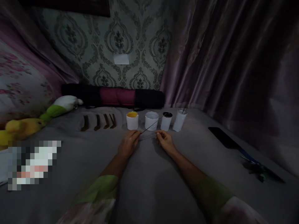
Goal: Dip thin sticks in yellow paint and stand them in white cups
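My left hand (129, 142) is closed around the lower end of a thin stick (151, 125). The stick slants up to the right, across the front of a white cup with pale contents (151, 123), toward a white cup with a dark top (165, 123). My right hand (165, 140) is closed, thumb and fingers pinched together just in front of the dark-topped cup; what they hold, if anything, is too small to make out. To the left stands a white cup with yellow contents (132, 122). A taller white container (179, 121) on the right holds thin sticks.
Several brown, boot-shaped pieces (97, 123) stand in a row left of the cups. A black and maroon roll (116, 97) lies along the wall. Soft toys (23, 127) are at far left. A black phone-like slab (223, 137) and dark items with a blue strap (254, 168) lie right.
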`<state>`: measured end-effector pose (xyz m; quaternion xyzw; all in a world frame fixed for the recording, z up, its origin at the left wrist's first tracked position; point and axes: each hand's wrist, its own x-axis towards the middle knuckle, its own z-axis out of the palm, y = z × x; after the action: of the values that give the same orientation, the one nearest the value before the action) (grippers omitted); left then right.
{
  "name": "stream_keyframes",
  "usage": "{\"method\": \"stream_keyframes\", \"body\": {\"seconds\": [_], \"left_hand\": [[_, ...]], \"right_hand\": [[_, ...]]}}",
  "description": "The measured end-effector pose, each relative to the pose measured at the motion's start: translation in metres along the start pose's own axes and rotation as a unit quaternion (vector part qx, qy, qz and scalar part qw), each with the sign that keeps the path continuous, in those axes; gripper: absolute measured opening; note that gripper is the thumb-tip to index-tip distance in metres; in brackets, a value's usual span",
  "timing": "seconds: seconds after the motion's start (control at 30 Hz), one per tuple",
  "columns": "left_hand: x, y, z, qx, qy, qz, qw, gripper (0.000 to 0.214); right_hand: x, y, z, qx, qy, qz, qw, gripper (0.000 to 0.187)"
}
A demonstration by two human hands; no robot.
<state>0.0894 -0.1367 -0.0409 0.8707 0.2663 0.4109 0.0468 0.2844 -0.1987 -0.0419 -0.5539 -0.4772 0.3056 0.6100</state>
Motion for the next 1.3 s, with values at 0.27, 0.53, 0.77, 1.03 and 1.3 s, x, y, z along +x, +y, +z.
{"method": "stream_keyframes", "body": {"seconds": [0.27, 0.53, 0.77, 1.03, 1.3], "left_hand": [[0.001, 0.0, 0.001, 0.02, -0.015, 0.006, 1.0, 0.03], [0.002, 0.004, 0.0, 0.045, -0.041, 0.009, 0.998, 0.03], [0.001, 0.002, 0.002, 0.072, -0.059, 0.019, 0.995, 0.031], [0.001, -0.001, 0.006, 0.085, -0.059, 0.047, 0.994, 0.032], [0.002, 0.002, 0.006, 0.108, -0.075, 0.057, 0.99, 0.03]], "right_hand": [[0.001, 0.001, 0.0, 0.013, -0.005, 0.011, 1.0, 0.033], [-0.002, -0.006, 0.001, 0.034, -0.017, 0.033, 0.999, 0.036], [-0.003, -0.011, 0.002, 0.051, -0.022, 0.052, 0.997, 0.04], [0.0, -0.009, 0.0, 0.104, -0.018, 0.058, 0.993, 0.04], [0.0, -0.005, 0.0, 0.123, -0.01, 0.086, 0.989, 0.043]]}}
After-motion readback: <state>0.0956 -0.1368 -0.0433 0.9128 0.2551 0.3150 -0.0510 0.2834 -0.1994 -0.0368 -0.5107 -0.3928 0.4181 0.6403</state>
